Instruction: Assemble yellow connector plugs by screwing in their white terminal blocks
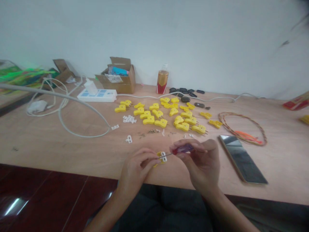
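Head cam: small yellow plastic plug (162, 157) w/ white insert, partly hidden, pinched by left hand (136, 169) off wood worktop (72, 151). Right hand (200, 164) grips purple translucent screwdriver (183, 149), thin steel shaft reaching plug. Glossy yellow plugs (149, 120) lie scattered beyond, w/ tiny screws (152, 131), too small to make out.

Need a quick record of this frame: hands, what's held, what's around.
Left hand: holds yellow plug, its casing open
Right hand: holds screwdriver, purple handle, tip at the plug
Nearest: small white pieces, phone
Rest: loose yellow plugs, power strip, cardboard box, bottle, coiled wire, wooden table
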The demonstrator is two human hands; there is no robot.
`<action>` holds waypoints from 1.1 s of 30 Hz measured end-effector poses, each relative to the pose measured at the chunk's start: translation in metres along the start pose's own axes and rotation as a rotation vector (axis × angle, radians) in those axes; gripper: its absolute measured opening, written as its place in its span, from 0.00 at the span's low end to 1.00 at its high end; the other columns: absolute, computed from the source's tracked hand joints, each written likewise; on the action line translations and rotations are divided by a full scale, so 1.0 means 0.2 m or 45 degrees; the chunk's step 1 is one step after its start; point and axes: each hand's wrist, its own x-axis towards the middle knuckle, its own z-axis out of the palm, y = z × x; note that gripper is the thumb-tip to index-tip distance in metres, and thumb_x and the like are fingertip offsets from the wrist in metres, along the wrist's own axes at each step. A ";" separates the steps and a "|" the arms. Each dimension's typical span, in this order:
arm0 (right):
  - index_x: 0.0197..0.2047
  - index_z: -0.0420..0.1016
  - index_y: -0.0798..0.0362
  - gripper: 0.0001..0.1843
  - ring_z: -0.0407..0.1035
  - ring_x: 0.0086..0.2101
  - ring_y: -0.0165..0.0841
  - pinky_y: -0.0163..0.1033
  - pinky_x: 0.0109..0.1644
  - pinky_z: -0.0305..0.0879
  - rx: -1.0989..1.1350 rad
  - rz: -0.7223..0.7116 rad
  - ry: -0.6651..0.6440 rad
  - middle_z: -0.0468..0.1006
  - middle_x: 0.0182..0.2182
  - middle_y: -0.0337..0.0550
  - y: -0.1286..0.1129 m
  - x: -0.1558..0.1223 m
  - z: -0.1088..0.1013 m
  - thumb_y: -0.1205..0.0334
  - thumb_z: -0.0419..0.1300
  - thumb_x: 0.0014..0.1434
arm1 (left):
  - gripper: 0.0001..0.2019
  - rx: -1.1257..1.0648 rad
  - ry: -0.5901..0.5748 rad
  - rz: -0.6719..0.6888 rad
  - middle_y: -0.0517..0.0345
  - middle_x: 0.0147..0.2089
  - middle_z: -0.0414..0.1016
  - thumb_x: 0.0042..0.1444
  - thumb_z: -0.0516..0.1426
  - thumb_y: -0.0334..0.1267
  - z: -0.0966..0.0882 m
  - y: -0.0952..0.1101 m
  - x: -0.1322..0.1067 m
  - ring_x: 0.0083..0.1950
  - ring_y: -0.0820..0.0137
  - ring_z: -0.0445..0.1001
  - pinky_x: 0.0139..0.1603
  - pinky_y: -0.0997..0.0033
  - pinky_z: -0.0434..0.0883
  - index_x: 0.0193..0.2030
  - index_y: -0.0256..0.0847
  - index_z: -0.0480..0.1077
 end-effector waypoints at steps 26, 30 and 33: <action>0.57 0.72 0.40 0.29 0.85 0.47 0.35 0.38 0.43 0.87 -0.136 -0.084 -0.090 0.86 0.49 0.40 0.02 -0.10 -0.09 0.83 0.65 0.64 | 0.09 0.295 -0.190 0.128 0.57 0.47 0.79 0.58 0.68 0.28 0.00 -0.03 0.00 0.49 0.61 0.81 0.50 0.64 0.77 0.42 0.46 0.80; 0.57 0.72 0.39 0.31 0.84 0.47 0.33 0.37 0.43 0.87 -0.110 -0.071 -0.068 0.86 0.50 0.38 0.02 -0.10 -0.09 0.85 0.64 0.62 | 0.09 0.292 -0.190 0.120 0.57 0.47 0.80 0.58 0.68 0.27 0.00 -0.03 0.00 0.49 0.61 0.81 0.50 0.63 0.76 0.42 0.46 0.80; 0.57 0.72 0.39 0.30 0.84 0.47 0.33 0.36 0.44 0.86 -0.086 -0.059 -0.073 0.86 0.50 0.38 0.03 -0.10 -0.08 0.84 0.64 0.63 | 0.09 0.287 -0.185 0.120 0.57 0.47 0.80 0.58 0.68 0.27 0.00 -0.03 0.01 0.49 0.61 0.81 0.50 0.63 0.76 0.42 0.46 0.79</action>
